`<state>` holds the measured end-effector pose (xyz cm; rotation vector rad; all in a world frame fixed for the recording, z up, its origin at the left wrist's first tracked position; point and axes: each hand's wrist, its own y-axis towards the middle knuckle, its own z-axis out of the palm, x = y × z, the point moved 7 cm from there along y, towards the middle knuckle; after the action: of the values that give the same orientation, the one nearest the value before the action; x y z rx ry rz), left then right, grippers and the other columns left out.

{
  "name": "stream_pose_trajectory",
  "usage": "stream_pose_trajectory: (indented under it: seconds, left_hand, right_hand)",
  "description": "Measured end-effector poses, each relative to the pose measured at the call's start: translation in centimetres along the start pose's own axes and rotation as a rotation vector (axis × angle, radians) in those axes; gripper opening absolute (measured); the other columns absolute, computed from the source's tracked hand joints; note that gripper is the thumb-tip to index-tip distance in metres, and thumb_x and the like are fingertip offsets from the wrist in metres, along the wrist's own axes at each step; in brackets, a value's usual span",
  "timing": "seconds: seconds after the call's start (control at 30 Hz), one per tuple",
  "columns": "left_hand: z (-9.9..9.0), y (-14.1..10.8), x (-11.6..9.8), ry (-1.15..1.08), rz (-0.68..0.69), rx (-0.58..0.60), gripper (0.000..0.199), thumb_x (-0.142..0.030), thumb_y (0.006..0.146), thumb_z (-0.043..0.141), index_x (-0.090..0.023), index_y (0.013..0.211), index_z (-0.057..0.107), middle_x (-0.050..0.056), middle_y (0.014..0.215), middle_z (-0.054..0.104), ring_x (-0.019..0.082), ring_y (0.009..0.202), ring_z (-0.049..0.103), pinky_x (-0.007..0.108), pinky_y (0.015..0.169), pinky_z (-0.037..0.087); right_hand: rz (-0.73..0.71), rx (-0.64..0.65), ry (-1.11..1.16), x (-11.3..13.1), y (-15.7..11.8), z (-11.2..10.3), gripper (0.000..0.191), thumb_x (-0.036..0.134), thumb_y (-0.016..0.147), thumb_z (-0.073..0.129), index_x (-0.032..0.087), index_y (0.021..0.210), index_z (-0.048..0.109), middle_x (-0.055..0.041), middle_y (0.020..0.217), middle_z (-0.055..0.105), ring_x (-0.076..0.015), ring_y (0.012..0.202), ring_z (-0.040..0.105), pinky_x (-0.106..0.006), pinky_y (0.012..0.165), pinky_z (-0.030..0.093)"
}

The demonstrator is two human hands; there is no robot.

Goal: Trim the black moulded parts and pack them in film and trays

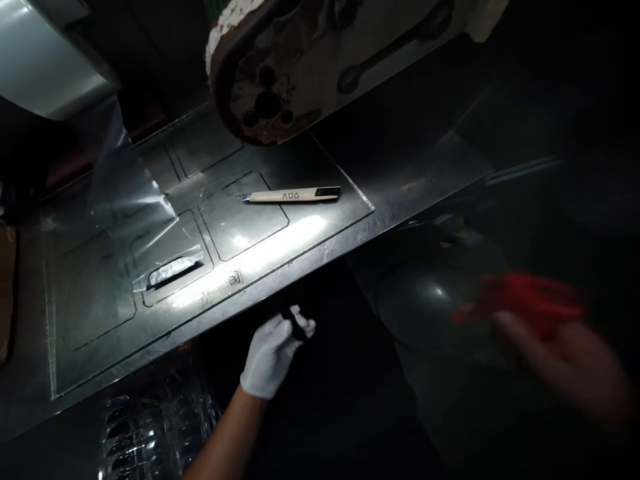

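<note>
Gleaming in a dark room, a grey metal table (355,237) bears a slim cream cutter (290,195); below its edge, the raised white-gloved left hand (270,352) pinches a small black piece (299,325); the blurred bare right hand (567,363) grasps a red object (537,301).

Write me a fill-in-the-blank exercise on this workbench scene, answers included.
The printed marking on the utility knife reads ____.
On the outlined sheet, the knife's blade points toward the picture's ____ side.
The glove on the left hand is coloured ____.
The blurred object in the right hand is coloured ____.

Missing words: A06; left; white; red.
</note>
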<state>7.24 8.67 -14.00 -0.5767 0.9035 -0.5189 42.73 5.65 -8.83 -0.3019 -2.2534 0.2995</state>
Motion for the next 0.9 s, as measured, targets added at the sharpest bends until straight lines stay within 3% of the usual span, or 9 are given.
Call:
stream_pose_trajectory:
  seconds: [0.07, 0.17, 0.27, 0.33, 0.57, 0.7, 0.8, 0.9]
  left_hand:
    - [-3.3, 2.3, 2.4, 0.009, -0.02, -0.111, 0.027, -0.026, 0.087, 0.078, -0.013, 0.109, 0.071, 0.009, 0.102, 0.074, 0.027, 0.104, 0.071, 0.045, 0.095, 0.058]
    - [-7.0, 4.9, 5.7, 0.061, -0.051, -0.237, 0.023, -0.025, 0.093, 0.071, -0.015, 0.114, 0.067, 0.008, 0.113, 0.071, 0.023, 0.102, 0.07, 0.045, 0.089, 0.061]
    - [-8.7, 6.1, 7.6, 0.143, -0.09, -0.29, 0.025, -0.029, 0.096, 0.068, -0.015, 0.117, 0.066, 0.009, 0.117, 0.069, 0.023, 0.1, 0.07, 0.042, 0.084, 0.062]
    - [-9.1, 6.4, 7.8, 0.197, -0.093, -0.283, 0.028, -0.031, 0.096, 0.067, -0.015, 0.12, 0.065, 0.009, 0.118, 0.069, 0.023, 0.1, 0.069, 0.042, 0.084, 0.062]
    - [-10.5, 7.1, 5.7, 0.381, -0.055, -0.206, 0.027, -0.035, 0.098, 0.065, -0.02, 0.121, 0.067, 0.011, 0.13, 0.066, 0.024, 0.11, 0.066, 0.046, 0.094, 0.059]
    - [-12.2, 7.3, 4.1, 0.367, -0.022, -0.242, 0.026, -0.035, 0.097, 0.066, -0.019, 0.118, 0.067, 0.01, 0.125, 0.068, 0.024, 0.107, 0.067, 0.046, 0.092, 0.059]
    - [-13.1, 7.0, 2.1, 0.274, 0.035, -0.278, 0.032, -0.037, 0.097, 0.066, -0.016, 0.12, 0.066, 0.009, 0.12, 0.069, 0.024, 0.102, 0.069, 0.045, 0.087, 0.061]
    - [-12.9, 6.4, 0.2, 0.145, 0.092, -0.274, 0.032, -0.038, 0.098, 0.065, -0.016, 0.121, 0.065, 0.009, 0.117, 0.07, 0.023, 0.099, 0.07, 0.043, 0.084, 0.062]
  right_hand:
    - [0.025, 0.106, -0.09, 0.2, -1.8, 2.2, 0.045, 0.063, 0.092, 0.057, 0.027, 0.118, 0.062, -0.0047, 0.083, 0.073, -0.027, 0.074, 0.071, -0.034, 0.063, 0.052]
    - [0.043, 0.306, -0.215, 1.4, -3.1, 7.0, 0.036, 0.057, 0.096, 0.052, 0.027, 0.113, 0.06, -0.0018, 0.075, 0.07, -0.0242, 0.063, 0.067, -0.03, 0.055, 0.044]
    - [0.039, 0.498, -0.305, 2.6, -3.6, 10.0, 0.031, 0.051, 0.102, 0.043, 0.026, 0.115, 0.057, -0.0008, 0.072, 0.067, -0.0235, 0.061, 0.065, -0.03, 0.054, 0.039]
    - [0.028, 0.581, -0.315, 3.4, -3.6, 10.5, 0.031, 0.05, 0.103, 0.041, 0.027, 0.118, 0.056, -0.0015, 0.077, 0.068, -0.024, 0.065, 0.066, -0.031, 0.057, 0.04]
    - [0.052, 0.601, -0.399, 4.8, -2.2, 8.9, 0.04, 0.059, 0.102, 0.041, 0.029, 0.125, 0.056, -0.0025, 0.088, 0.071, -0.0261, 0.077, 0.069, -0.033, 0.065, 0.047]
    - [0.088, 0.584, -0.469, 5.0, -1.6, 8.8, 0.05, 0.061, 0.102, 0.041, 0.028, 0.136, 0.055, -0.0029, 0.083, 0.071, -0.0267, 0.076, 0.069, -0.033, 0.065, 0.045]
    - [0.067, 0.623, -0.297, 5.8, -2.3, 9.3, 0.05, 0.059, 0.101, 0.047, 0.031, 0.142, 0.055, -0.0015, 0.09, 0.073, -0.024, 0.081, 0.068, -0.032, 0.068, 0.047]
    - [0.049, 0.63, -0.039, 6.1, -3.0, 9.0, 0.042, 0.052, 0.098, 0.06, 0.03, 0.133, 0.067, -0.0008, 0.093, 0.075, -0.0209, 0.081, 0.069, -0.029, 0.07, 0.05]
